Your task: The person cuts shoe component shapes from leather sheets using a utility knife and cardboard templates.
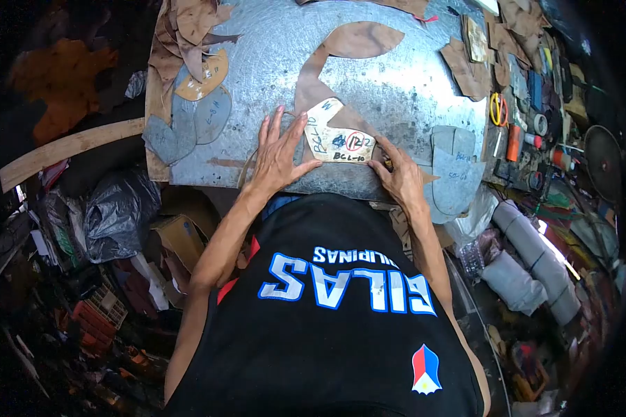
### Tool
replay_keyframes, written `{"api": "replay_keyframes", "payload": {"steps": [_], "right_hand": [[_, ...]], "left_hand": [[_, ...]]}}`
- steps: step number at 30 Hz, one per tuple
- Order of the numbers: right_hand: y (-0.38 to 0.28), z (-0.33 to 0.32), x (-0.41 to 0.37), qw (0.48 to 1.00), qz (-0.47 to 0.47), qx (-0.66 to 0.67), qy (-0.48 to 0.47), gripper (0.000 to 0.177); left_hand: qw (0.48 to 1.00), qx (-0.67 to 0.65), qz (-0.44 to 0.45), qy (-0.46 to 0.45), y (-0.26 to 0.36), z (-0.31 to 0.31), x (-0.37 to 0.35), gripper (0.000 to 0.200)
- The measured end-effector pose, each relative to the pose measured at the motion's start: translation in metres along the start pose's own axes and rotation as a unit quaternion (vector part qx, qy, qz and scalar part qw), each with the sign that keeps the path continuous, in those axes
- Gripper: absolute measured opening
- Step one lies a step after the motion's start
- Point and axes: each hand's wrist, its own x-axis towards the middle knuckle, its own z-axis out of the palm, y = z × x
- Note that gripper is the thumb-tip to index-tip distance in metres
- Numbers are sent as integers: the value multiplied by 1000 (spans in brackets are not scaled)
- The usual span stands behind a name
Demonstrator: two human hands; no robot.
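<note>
A cream pattern piece [340, 145] marked "BCL-10" lies on a brown leather piece [316, 89] at the front edge of the metal-topped table [257, 76]. My left hand [279, 154] rests at the pattern's left side, fingers spread, with fingertips and thumb at its edge. At the right side, my right hand [398, 172] has its thumb and fingers apart, touching the pattern's right corner and the leather. Neither hand is closed round anything. The leather reaches up and curves to the right beyond the pattern.
Grey pattern pieces [458, 170] lie right of my right hand, others [212, 115] at the left with a tan one [205, 75]. Leather scraps [466, 69] lie at the back right. Yellow-and-orange-handled scissors [499, 110] and rolls of tape [540, 125] are at the right.
</note>
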Motion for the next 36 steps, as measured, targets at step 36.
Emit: {"api": "replay_keyframes", "payload": {"steps": [36], "right_hand": [[-10, 2, -7, 999, 11, 1, 31, 51]], "left_hand": [[1000, 4, 28, 7, -6, -1, 4, 90]]}}
